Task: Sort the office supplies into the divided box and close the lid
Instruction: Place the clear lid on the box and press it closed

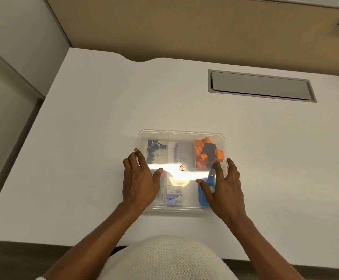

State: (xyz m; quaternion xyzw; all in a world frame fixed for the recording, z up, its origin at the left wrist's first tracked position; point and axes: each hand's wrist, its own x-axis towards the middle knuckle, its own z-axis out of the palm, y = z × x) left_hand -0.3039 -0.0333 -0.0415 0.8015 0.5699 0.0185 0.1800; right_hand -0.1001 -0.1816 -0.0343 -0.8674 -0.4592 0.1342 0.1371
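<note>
My left hand lies flat with the fingers spread on the left side of the clear lid, gripping nothing, its thumb reaching in toward the middle. My right hand lies the same way on the right side, palm down and fingers loose, with the outer fingers along the lid's right edge. The lid sits on top of the divided box, which stands on the white desk just in front of me. Through the plastic I see black binder clips in the far left compartment, a grey item in the far middle one, and orange and black pieces in the far right one. Nearer me there is a small printed packet in the middle and something blue under my right hand. A bright glare crosses the lid between my hands. A grey recessed panel is set into the desk, far right.
</note>
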